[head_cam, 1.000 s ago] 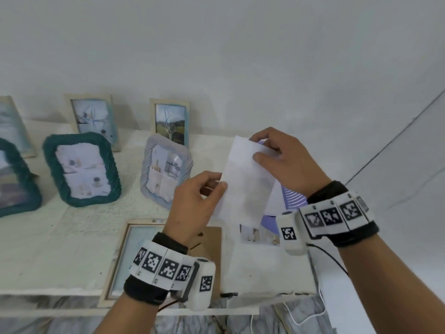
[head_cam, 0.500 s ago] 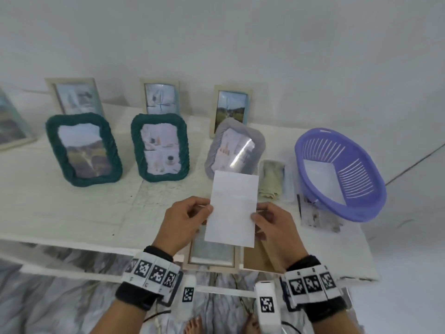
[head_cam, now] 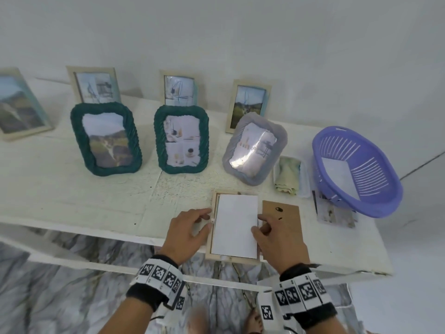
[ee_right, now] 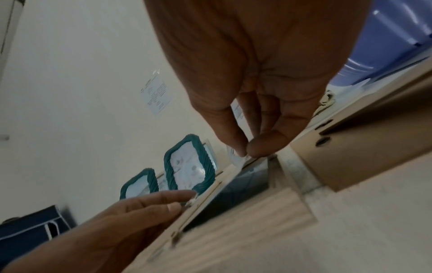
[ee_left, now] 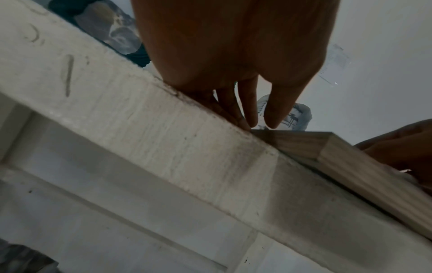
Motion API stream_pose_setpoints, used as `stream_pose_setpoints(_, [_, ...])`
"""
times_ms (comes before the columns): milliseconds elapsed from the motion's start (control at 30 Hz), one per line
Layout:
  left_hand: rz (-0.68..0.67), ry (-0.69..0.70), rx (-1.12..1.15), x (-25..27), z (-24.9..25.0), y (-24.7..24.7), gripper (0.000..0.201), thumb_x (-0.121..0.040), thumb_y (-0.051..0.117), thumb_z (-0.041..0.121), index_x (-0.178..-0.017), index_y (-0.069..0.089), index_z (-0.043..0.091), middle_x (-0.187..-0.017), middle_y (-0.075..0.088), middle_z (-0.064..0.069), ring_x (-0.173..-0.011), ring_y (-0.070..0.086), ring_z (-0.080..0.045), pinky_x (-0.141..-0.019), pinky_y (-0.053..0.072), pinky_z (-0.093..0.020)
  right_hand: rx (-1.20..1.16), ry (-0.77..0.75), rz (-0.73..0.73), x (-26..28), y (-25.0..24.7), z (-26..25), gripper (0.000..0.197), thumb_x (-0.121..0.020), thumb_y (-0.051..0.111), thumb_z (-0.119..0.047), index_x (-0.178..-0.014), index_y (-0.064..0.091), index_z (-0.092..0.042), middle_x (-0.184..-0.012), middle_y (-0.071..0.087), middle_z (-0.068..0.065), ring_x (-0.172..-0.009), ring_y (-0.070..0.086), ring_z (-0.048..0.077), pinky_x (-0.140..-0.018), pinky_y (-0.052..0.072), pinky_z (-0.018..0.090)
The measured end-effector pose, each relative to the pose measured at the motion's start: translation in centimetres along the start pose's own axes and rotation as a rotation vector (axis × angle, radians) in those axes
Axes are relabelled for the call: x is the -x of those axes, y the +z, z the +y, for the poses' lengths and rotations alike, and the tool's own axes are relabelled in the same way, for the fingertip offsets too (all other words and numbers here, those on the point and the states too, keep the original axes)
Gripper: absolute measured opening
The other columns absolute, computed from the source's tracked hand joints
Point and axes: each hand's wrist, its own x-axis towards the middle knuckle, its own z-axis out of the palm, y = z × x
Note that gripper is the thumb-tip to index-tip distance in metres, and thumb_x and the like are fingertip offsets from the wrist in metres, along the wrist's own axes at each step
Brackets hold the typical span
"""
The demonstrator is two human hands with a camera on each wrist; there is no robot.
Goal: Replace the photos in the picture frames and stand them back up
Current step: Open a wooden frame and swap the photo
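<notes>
On the white bench (head_cam: 72, 203), going left to right, seven frames stand upright: one wooden frame (head_cam: 19, 109) cut off at the far left, three small wooden ones along the wall, two teal woven frames (head_cam: 106, 138) and one grey woven frame (head_cam: 255, 150).

An eighth, the open wooden frame (head_cam: 232, 257), lies face down at the bench's front edge, its near end overhanging. The left hand (head_cam: 185, 235) rests relaxed and unclenched against the frame's left rail, steadying it. The new photo (head_cam: 236, 225) lies white side up in the frame's recess. The right hand (head_cam: 277, 239) has a pinching grip on the photo's right edge, thumb against forefinger.

One brown backing board (head_cam: 281, 222) lies just beside it, then one folded cloth (head_cam: 289, 174), one loose print (head_cam: 334, 213) and one purple basket (head_cam: 356, 169).

Likely risks: the photo seating crooked or creasing under the pinch, or the overhanging frame tipping off if pressed near its front end.
</notes>
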Motion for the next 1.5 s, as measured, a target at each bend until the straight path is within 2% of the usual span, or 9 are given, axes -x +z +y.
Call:
stream_pose_setpoints(167, [-0.012, 0.017, -0.016, 0.0, -0.6, 0.2, 0.048, -0.083, 0.048, 0.052, -0.122, 0.063, 0.029, -0.105, 0.066, 0.017, -0.096, 0.058, -0.007, -0.091, 0.045, -0.038, 0.017, -0.053, 0.060, -0.4, 1.8, -0.4, 0.022, -0.092, 0.058, -0.025, -0.108, 0.064, -0.011, -0.074, 0.056, -0.002, -0.066, 0.047, 0.009, -0.060, 0.036, 0.015])
stream_pose_setpoints(367, [-0.018, 0.022, -0.027, -0.1, -0.9, 0.3, 0.048, -0.083, 0.049, 0.053, -0.123, 0.062, 0.032, -0.105, 0.065, 0.019, -0.097, 0.055, -0.002, -0.089, 0.043, -0.030, 0.137, -0.090, 0.076, -0.7, 3.0, 0.2, 0.041, -0.093, 0.056, -0.031, -0.131, 0.054, -0.015, -0.099, 0.054, 0.002, -0.084, 0.053, 0.017, -0.077, 0.044, 0.026])
stream_pose_setpoints(500, [-0.003, 0.036, -0.050, -0.5, -1.0, 0.3, 0.053, -0.081, 0.048, 0.055, -0.125, 0.061, 0.029, -0.113, 0.063, 0.014, -0.102, 0.052, -0.005, -0.093, 0.040, -0.032, 0.124, -0.132, 0.141, -0.4, 2.6, 0.6, 0.038, -0.093, 0.058, -0.035, -0.127, 0.060, -0.018, -0.101, 0.055, 0.002, -0.082, 0.056, 0.019, -0.076, 0.049, 0.030])
stream_pose_setpoints(667, [0.051, 0.105, -0.203, -0.7, -1.6, 0.8, 0.049, -0.083, 0.047, 0.055, -0.126, 0.059, 0.035, -0.134, 0.053, 0.016, -0.126, 0.041, -0.010, -0.102, 0.023, -0.033, 0.306, -0.010, 0.293, -0.1, -0.2, 2.4, 0.035, -0.091, 0.053, -0.034, -0.121, 0.059, -0.017, -0.108, 0.054, 0.008, -0.096, 0.049, 0.026, -0.076, 0.046, 0.035])
stream_pose_setpoints(733, [0.047, 0.115, -0.242, -0.7, -1.9, 1.0, 0.048, -0.085, 0.045, 0.056, -0.127, 0.058, 0.039, -0.136, 0.049, 0.020, -0.132, 0.038, -0.010, -0.106, 0.020, -0.033, 0.418, 0.097, 0.241, 0.0, -0.9, 3.1, 0.044, -0.090, 0.050, -0.045, -0.124, 0.053, -0.018, -0.117, 0.053, 0.009, -0.104, 0.048, 0.029, -0.082, 0.045, 0.038])
stream_pose_setpoints(833, [0.059, 0.099, -0.259, -0.9, -1.9, 1.2, 0.046, -0.084, 0.044, 0.057, -0.126, 0.058, 0.042, -0.137, 0.051, 0.017, -0.134, 0.038, -0.012, -0.107, 0.020, -0.033, 0.408, 0.203, 0.121, 0.2, -1.3, 4.0, 0.052, -0.089, 0.048, -0.054, -0.126, 0.047, -0.017, -0.120, 0.049, 0.009, -0.109, 0.045, 0.028, -0.085, 0.044, 0.038])
stream_pose_setpoints(1067, [0.048, 0.104, -0.277, -0.7, -2.0, 1.1, 0.045, -0.086, 0.043, 0.058, -0.126, 0.058, 0.042, -0.138, 0.053, 0.015, -0.134, 0.038, -0.012, -0.107, 0.019, -0.030, 0.155, 0.241, 0.169, 0.3, -1.7, 4.5, 0.051, -0.083, 0.063, -0.043, -0.123, 0.053, -0.013, -0.120, 0.046, 0.011, -0.108, 0.044, 0.030, -0.091, 0.040, 0.038])
stream_pose_setpoints(1300, [0.038, 0.100, -0.264, -0.6, -2.1, 0.9, 0.049, -0.086, 0.043, 0.058, -0.129, 0.057, 0.038, -0.139, 0.053, 0.015, -0.135, 0.037, -0.011, -0.106, 0.019, -0.028, 0.175, 0.094, 0.306, 0.5, -1.6, 1.5, 0.050, -0.080, 0.068, -0.043, -0.118, 0.056, -0.012, -0.120, 0.040, 0.010, -0.109, 0.038, 0.030, -0.091, 0.040, 0.037])
stream_pose_setpoints(1500, [0.036, 0.114, -0.240, -0.5, -2.0, 0.8, 0.048, -0.089, 0.038, 0.053, -0.130, 0.057, 0.037, -0.136, 0.053, 0.018, -0.134, 0.035, -0.009, -0.106, 0.018, -0.027, 0.124, 0.002, 0.252, 0.7, -0.1, -1.0, 0.049, -0.080, 0.067, -0.047, -0.113, 0.057, -0.014, -0.112, 0.039, 0.006, -0.106, 0.039, 0.026, -0.090, 0.039, 0.032])
